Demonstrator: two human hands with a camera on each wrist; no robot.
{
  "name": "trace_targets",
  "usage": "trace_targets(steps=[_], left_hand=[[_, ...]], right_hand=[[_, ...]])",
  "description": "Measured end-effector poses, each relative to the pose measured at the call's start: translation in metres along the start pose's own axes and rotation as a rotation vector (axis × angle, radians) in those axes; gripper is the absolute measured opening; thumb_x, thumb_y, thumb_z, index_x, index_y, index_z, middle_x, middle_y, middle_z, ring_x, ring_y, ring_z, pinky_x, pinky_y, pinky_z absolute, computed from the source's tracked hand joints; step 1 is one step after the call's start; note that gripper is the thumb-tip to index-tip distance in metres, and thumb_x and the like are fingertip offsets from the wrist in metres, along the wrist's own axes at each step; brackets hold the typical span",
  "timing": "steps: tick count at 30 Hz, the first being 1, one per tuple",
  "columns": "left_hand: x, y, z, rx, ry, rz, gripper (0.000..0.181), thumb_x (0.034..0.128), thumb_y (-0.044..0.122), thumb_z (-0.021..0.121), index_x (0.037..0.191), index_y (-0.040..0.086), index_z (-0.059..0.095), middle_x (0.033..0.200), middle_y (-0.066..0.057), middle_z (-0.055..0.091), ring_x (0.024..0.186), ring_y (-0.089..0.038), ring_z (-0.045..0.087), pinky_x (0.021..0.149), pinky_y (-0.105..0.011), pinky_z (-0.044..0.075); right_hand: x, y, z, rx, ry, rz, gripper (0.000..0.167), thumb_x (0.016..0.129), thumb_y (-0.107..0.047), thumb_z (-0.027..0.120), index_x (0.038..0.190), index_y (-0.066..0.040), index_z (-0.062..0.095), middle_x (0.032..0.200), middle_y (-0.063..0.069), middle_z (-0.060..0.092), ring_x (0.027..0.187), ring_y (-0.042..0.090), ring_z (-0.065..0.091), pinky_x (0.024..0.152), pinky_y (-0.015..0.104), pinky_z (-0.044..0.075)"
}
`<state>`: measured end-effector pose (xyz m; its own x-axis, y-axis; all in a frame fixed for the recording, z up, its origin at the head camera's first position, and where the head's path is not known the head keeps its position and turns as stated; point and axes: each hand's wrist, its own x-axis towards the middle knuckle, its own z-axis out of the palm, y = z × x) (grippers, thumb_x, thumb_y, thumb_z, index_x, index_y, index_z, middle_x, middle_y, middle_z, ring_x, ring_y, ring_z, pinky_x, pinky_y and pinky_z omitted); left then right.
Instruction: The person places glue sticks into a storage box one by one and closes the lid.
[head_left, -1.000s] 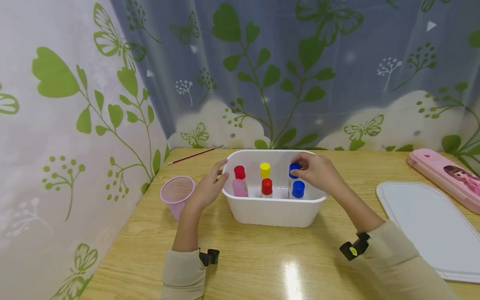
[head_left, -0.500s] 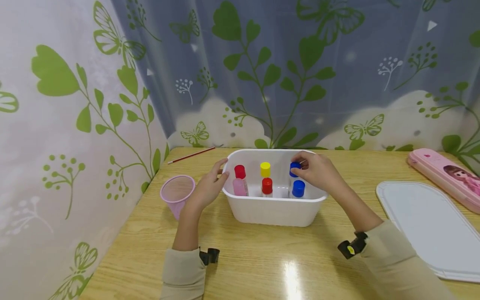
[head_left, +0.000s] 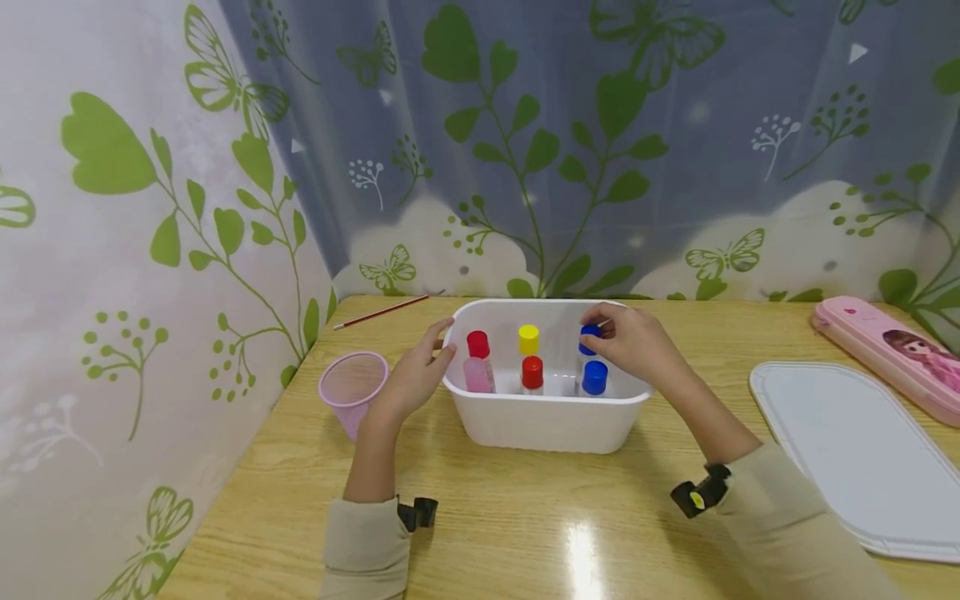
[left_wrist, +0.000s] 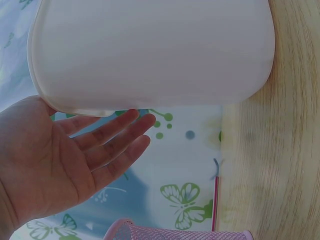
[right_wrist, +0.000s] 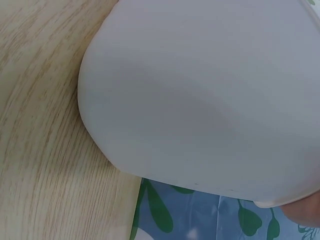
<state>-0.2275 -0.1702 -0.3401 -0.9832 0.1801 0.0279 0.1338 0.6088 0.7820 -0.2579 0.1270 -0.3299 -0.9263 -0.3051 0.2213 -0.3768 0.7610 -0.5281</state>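
Observation:
A white plastic bin [head_left: 551, 427] stands on the table with several small capped bottles upright inside. In the head view, my right hand [head_left: 636, 343] reaches over the right rim and pinches the blue cap of the rear bottle [head_left: 587, 343]. Just in front of it is another blue-capped bottle [head_left: 595, 378]. A yellow-capped bottle [head_left: 528, 340] and a red-capped bottle [head_left: 532, 373] stand mid-bin; a second red-capped bottle [head_left: 477, 344] and a pink one [head_left: 477, 375] are at left. My left hand [left_wrist: 65, 155] touches the bin's left rim, fingers extended along its outside.
Left of the bin stands a pink mesh cup [head_left: 352, 392]. A thin dark-red brush or pencil [head_left: 381, 312] lies behind it. On the right are a white lid-like tray [head_left: 855, 450] and a pink pencil case [head_left: 892, 354]. Patterned curtain [head_left: 480, 167] borders the table's back.
Both hands keep their places at the bin, and the bottles stand as before. Only the right wrist has shifted very slightly.

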Motion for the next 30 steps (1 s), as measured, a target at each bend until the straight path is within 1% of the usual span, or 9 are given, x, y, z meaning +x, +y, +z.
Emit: trace_targets(steps=[5,10,12,16,18,21,24,27,30], left_hand=[[-0.001,0.0,0.0,-0.01,-0.002,-0.001,0.049,0.0985,0.033,0.039,0.144,0.023,0.026,0.136,-0.017,0.041,0.119,-0.033,0.045,0.094,-0.051,0.037],[-0.001,0.0,0.001,-0.005,0.0,0.013,0.049,0.0986,0.032,0.039,0.144,0.022,0.027,0.135,-0.018,0.042,0.118,-0.033,0.045,0.094,-0.051,0.037],[0.0,-0.001,0.001,-0.001,0.002,0.012,0.049,0.0985,0.033,0.039,0.144,0.022,0.027,0.135,-0.018,0.042,0.118,-0.033,0.045,0.094,-0.051,0.037],[0.0,0.0,0.002,0.004,0.003,0.007,0.049,0.0984,0.033,0.04,0.144,0.023,0.027,0.135,-0.018,0.042,0.118,-0.034,0.045,0.095,-0.051,0.036],[0.0,0.0,0.002,0.006,0.004,0.007,0.048,0.0983,0.033,0.04,0.144,0.023,0.028,0.135,-0.018,0.042,0.118,-0.034,0.045,0.095,-0.051,0.036],[0.0,0.0,0.004,0.004,0.007,0.012,0.048,0.0984,0.033,0.04,0.144,0.023,0.028,0.134,-0.018,0.043,0.118,-0.035,0.044,0.094,-0.051,0.036],[-0.001,0.0,0.005,-0.002,0.005,0.017,0.048,0.0985,0.033,0.04,0.144,0.023,0.027,0.134,-0.017,0.042,0.118,-0.035,0.043,0.093,-0.051,0.037],[-0.002,-0.001,0.004,-0.008,0.003,0.018,0.049,0.0986,0.034,0.04,0.144,0.024,0.027,0.135,-0.017,0.042,0.118,-0.035,0.043,0.092,-0.052,0.038],[-0.002,-0.003,0.003,-0.011,0.003,0.016,0.049,0.0986,0.035,0.039,0.145,0.024,0.026,0.135,-0.018,0.041,0.119,-0.034,0.043,0.093,-0.052,0.037]], right_hand=[[-0.001,0.001,0.0,0.003,0.017,0.006,0.025,0.086,-0.016,0.064,0.107,-0.002,0.062,0.099,0.014,0.063,0.093,0.03,0.058,0.081,0.044,0.047],[-0.001,0.0,0.0,0.097,0.044,0.05,0.026,0.088,-0.016,0.062,0.108,0.0,0.061,0.104,0.017,0.062,0.096,0.033,0.059,0.08,0.043,0.049],[-0.003,0.0,-0.002,0.149,0.093,0.053,0.025,0.089,-0.017,0.061,0.108,0.0,0.06,0.104,0.016,0.062,0.096,0.032,0.059,0.079,0.043,0.049],[-0.01,0.006,-0.007,0.236,0.244,0.003,0.025,0.09,-0.02,0.06,0.105,0.0,0.062,0.101,0.015,0.063,0.093,0.03,0.06,0.079,0.042,0.049],[-0.018,0.01,-0.012,0.273,0.3,-0.01,0.026,0.09,-0.022,0.06,0.105,-0.001,0.062,0.1,0.014,0.064,0.093,0.029,0.061,0.079,0.039,0.05],[-0.034,0.018,-0.024,0.303,0.338,0.008,0.03,0.091,-0.026,0.059,0.108,-0.002,0.062,0.103,0.013,0.063,0.094,0.027,0.06,0.079,0.028,0.049],[-0.055,0.03,-0.038,0.286,0.361,0.039,0.032,0.091,-0.029,0.059,0.111,-0.004,0.062,0.106,0.01,0.063,0.093,0.015,0.06,0.074,0.017,0.047],[-0.077,0.047,-0.051,0.265,0.386,0.074,0.032,0.091,-0.028,0.059,0.112,-0.004,0.062,0.103,-0.006,0.063,0.088,-0.002,0.056,0.068,0.01,0.043],[-0.097,0.066,-0.065,0.266,0.437,0.093,0.03,0.091,-0.023,0.06,0.112,-0.001,0.061,0.097,-0.022,0.059,0.084,-0.011,0.052,0.067,0.007,0.041]])
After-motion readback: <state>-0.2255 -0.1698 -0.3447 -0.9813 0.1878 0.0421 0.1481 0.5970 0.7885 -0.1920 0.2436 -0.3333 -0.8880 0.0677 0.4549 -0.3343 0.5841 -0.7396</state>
